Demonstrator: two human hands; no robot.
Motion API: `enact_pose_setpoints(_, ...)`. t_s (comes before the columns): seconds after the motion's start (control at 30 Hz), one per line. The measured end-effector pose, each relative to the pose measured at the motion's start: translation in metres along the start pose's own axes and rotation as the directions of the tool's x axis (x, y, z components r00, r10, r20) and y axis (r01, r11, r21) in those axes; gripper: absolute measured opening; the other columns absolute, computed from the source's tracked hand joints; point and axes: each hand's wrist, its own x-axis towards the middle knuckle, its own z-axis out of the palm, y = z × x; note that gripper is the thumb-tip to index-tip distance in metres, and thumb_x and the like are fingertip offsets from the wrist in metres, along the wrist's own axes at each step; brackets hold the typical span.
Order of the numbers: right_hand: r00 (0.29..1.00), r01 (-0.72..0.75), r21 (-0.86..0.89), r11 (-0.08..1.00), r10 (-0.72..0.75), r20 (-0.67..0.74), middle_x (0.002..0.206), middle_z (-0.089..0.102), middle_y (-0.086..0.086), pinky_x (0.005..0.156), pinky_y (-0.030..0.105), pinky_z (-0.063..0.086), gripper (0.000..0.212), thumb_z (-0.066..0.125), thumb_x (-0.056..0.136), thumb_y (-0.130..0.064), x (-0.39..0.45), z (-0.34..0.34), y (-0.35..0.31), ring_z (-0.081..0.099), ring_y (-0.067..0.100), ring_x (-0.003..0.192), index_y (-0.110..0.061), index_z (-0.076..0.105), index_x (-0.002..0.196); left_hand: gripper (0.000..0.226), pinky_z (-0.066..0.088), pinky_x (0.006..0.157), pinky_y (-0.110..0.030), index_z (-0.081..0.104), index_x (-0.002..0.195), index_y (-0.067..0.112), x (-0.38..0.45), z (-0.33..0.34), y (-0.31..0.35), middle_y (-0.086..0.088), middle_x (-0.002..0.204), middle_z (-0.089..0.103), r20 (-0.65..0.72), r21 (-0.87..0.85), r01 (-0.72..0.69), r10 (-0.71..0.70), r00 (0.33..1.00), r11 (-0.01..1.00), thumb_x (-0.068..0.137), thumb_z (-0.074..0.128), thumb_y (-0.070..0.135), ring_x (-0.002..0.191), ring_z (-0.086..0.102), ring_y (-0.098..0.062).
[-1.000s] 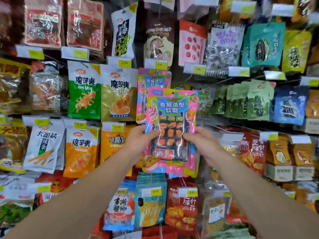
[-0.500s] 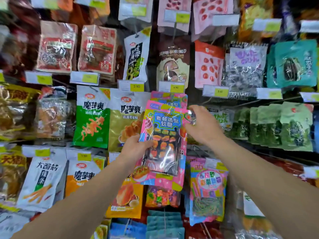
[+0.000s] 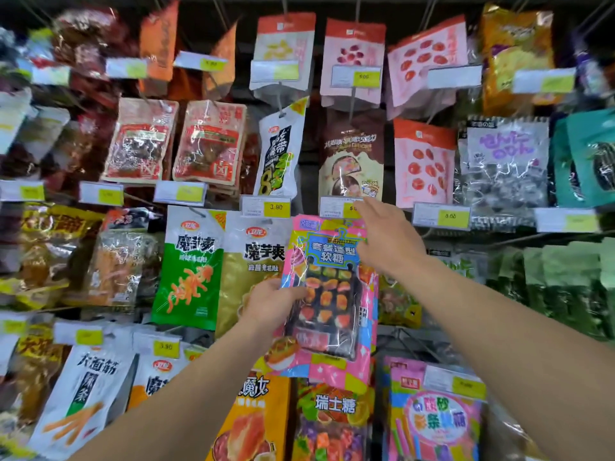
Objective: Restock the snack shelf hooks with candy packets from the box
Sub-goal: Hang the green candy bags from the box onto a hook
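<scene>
The candy packet (image 3: 327, 291) now hangs at the hook under the price tag (image 3: 342, 207). The right hand (image 3: 387, 242) has released its top, fingers extended; the left hand (image 3: 271, 302) still pinches its left edge. This packet appears stocked.

Two bare forearms reach up from the bottom edge of the view, with no sleeve, watch, bracelet or glove on either as far as they show. The left hand (image 3: 273, 302) and the right hand (image 3: 386, 241) carry no rings, and the fingers (image 3: 367, 211) have short, plain nails.
</scene>
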Motion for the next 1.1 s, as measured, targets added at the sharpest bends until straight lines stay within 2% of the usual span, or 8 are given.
enact_pose_setpoints(0.13, 0.999, 0.012, 0.002, 1.000, -0.012, -0.041, 0.161, 0.019, -0.003, 0.117, 0.042, 0.029, 0.075, 0.055, 0.088, -0.011, 0.009, 0.007, 0.009, 0.021, 0.025, 0.144, -0.020, 0.021, 0.154, 0.009, 0.058, 0.080, -0.054, 0.069, 0.089, 0.009, 0.005, 0.008, 0.006, -0.015, 0.086, 0.075, -0.015, 0.011, -0.021, 0.021, 1.000, 1.000, 0.082, 0.072, 0.013, 0.086, 0.072, -0.036)
enact_pose_setpoints(0.2, 0.996, 0.016, -0.001, 1.000, -0.016, -0.090, 0.159, 0.023, -0.005, 0.116, 0.041, 0.030, 0.074, 0.056, 0.089, -0.009, 0.013, 0.009, 0.013, 0.023, 0.022, 0.143, -0.021, 0.022, 0.154, 0.006, 0.060, 0.065, -0.039, 0.069, 0.090, 0.008, 0.008, 0.009, 0.005, -0.007, 0.074, 0.075, -0.009, 0.023, -0.041, 0.041, 0.999, 0.999, 0.085, 0.069, 0.012, 0.071, 0.073, -0.025)
enact_pose_setpoints(0.27, 0.991, 0.030, -0.016, 0.999, -0.032, -0.132, 0.156, 0.028, -0.005, 0.114, 0.040, 0.033, 0.072, 0.057, 0.090, -0.010, 0.018, 0.011, 0.016, 0.026, 0.023, 0.140, -0.021, 0.025, 0.153, 0.004, 0.051, 0.048, -0.023, 0.068, 0.090, 0.007, 0.007, 0.011, 0.006, 0.000, 0.061, 0.071, 0.005, 0.025, -0.052, 0.052, 0.999, 0.998, 0.087, 0.067, 0.010, 0.052, 0.067, -0.014)
enact_pose_setpoints(0.4, 0.977, 0.040, -0.098, 0.994, -0.059, -0.205, 0.148, 0.037, -0.003, 0.098, 0.039, 0.041, 0.063, 0.056, 0.091, -0.011, 0.027, 0.017, 0.020, 0.035, 0.026, 0.129, -0.022, 0.033, 0.149, 0.004, 0.050, 0.058, -0.029, 0.072, 0.087, 0.008, 0.009, 0.006, 0.000, -0.004, 0.068, 0.072, 0.012, 0.036, -0.065, 0.065, 0.998, 0.997, 0.084, 0.069, 0.010, 0.059, 0.065, -0.020)
enact_pose_setpoints(0.7, 0.963, 0.012, -0.116, 0.993, -0.043, -0.266, 0.145, 0.042, -0.004, 0.085, 0.037, 0.047, 0.069, 0.063, 0.088, -0.005, 0.030, 0.027, 0.022, 0.045, 0.026, 0.119, -0.025, 0.036, 0.148, 0.005, 0.039, 0.038, -0.015, 0.067, 0.090, 0.003, 0.011, -0.007, -0.006, 0.000, 0.053, 0.066, -0.041, 0.003, -0.021, 0.021, 0.999, 1.000, 0.085, 0.066, 0.003, 0.040, 0.059, -0.014)
enact_pose_setpoints(0.87, 0.959, -0.015, 0.015, 1.000, 0.019, -0.284, 0.134, 0.057, -0.003, 0.072, 0.039, 0.054, 0.051, 0.046, 0.097, -0.003, 0.038, 0.020, 0.024, 0.054, 0.029, 0.108, -0.030, 0.050, 0.139, 0.012, 0.041, 0.050, -0.023, 0.065, 0.087, 0.009, 0.018, -0.001, 0.001, -0.002, 0.061, 0.059, -0.035, -0.024, -0.020, 0.019, 0.999, 1.000, 0.080, 0.073, 0.015, 0.049, 0.053, -0.015)
enact_pose_setpoints(1.03, 0.964, -0.018, 0.095, 0.995, 0.042, -0.261, 0.129, 0.063, 0.002, 0.078, 0.047, 0.056, 0.044, 0.041, 0.099, -0.007, 0.039, 0.013, 0.026, 0.058, 0.033, 0.107, -0.030, 0.055, 0.134, 0.008, 0.048, 0.044, -0.020, 0.067, 0.093, 0.003, 0.018, 0.013, 0.014, 0.000, 0.058, 0.068, 0.010, -0.017, -0.035, 0.035, 0.999, 0.999, 0.087, 0.067, 0.010, 0.046, 0.064, -0.010)
enact_pose_setpoints(1.1, 0.966, -0.022, 0.094, 0.995, 0.046, -0.256, 0.123, 0.065, 0.005, 0.075, 0.047, 0.055, 0.043, 0.041, 0.099, -0.007, 0.037, 0.013, 0.026, 0.059, 0.034, 0.102, -0.029, 0.056, 0.132, 0.010, 0.059, 0.062, -0.033, 0.069, 0.090, 0.003, 0.024, 0.018, 0.016, -0.006, 0.067, 0.073, -0.003, -0.020, -0.018, 0.018, 1.000, 1.000, 0.083, 0.070, 0.010, 0.061, 0.071, -0.019)
